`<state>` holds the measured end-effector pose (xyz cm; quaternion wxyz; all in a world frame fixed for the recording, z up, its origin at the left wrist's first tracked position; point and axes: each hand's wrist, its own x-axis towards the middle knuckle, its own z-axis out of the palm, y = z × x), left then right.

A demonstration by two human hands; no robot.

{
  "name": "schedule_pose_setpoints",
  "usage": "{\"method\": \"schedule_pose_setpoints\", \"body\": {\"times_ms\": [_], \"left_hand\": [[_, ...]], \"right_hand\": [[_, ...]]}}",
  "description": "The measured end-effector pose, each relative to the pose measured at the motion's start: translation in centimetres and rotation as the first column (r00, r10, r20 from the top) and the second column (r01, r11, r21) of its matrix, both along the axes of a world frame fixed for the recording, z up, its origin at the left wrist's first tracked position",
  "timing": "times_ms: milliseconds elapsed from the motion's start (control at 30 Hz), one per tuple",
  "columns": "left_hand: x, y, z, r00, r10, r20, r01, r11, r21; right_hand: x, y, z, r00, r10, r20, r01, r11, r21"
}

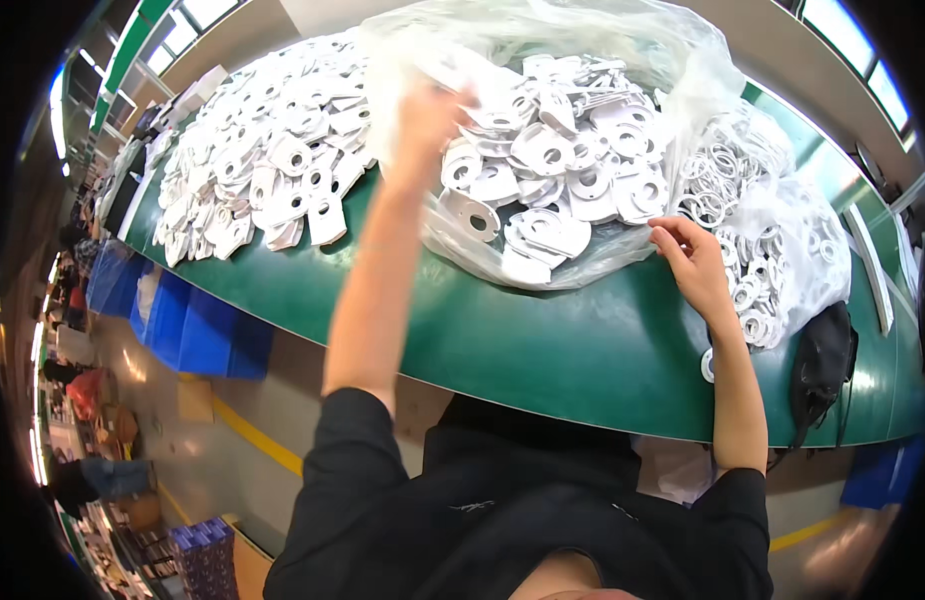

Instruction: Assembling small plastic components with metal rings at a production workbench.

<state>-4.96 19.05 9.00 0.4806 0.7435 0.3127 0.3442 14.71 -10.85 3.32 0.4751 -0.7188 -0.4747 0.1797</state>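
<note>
My left hand (427,125) is stretched out over the left side of an open clear plastic bag (572,25), smeared by motion. A blurred white shape shows beside its fingers; whether they hold it I cannot tell. Inside the bag lies a heap of flat white plastic parts (542,150), each with a round hole. At the bag's right front edge is my right hand (694,265), thumb and forefinger pinched together. What is between those fingertips, if anything, is too small to make out. To the left of the bag spreads a large loose pile of similar white parts (282,150).
White rings (717,180) fill a second clear bag (817,235) at the right of the green table (502,350). One ring (707,365) lies near my right forearm. A black pouch (822,365) sits at the right edge. Blue bins (197,320) stand beyond the table's left front edge.
</note>
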Motion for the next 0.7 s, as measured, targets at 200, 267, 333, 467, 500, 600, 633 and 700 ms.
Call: {"method": "schedule_pose_setpoints", "body": {"times_ms": [200,267,333,467,500,600,633,700], "left_hand": [[-5.4,11.2,3.5,0.736,0.426,0.526,-0.361,0.904,-0.227],[-4.9,7.7,3.9,0.564,0.718,0.408,-0.683,0.684,-0.258],[-5.0,7.3,0.9,0.643,0.639,0.422,-0.678,0.731,-0.073],[-1.4,-0.6,-2.0,0.978,0.157,0.135,-0.199,0.893,0.403],[-0.1,-3.2,-2.2,1.000,0.022,0.007,-0.023,0.921,0.389],[2.5,-8.0,-4.3,0.981,-0.021,-0.193,0.132,0.800,0.585],[3.0,-9.1,-4.7,0.963,0.052,-0.264,0.143,0.732,0.666],[3.5,-9.6,-5.2,0.938,0.126,-0.322,0.164,0.656,0.736]], "right_hand": [[0.3,0.1,0.4,0.990,-0.071,0.123,0.070,0.997,0.013],[1.3,-0.6,0.5,0.970,-0.121,0.211,0.117,0.993,0.030],[1.7,-0.9,1.2,0.950,-0.161,0.267,0.161,0.987,0.021],[3.9,-2.5,1.9,0.870,-0.231,0.436,0.248,0.969,0.019],[4.4,-3.1,2.2,0.847,-0.242,0.474,0.274,0.962,0.002],[5.2,-4.2,3.1,0.873,-0.201,0.445,0.289,0.947,-0.140],[5.0,-4.1,3.4,0.900,-0.145,0.412,0.254,0.941,-0.223],[4.6,-3.9,3.6,0.914,-0.059,0.402,0.176,0.949,-0.261]]}}
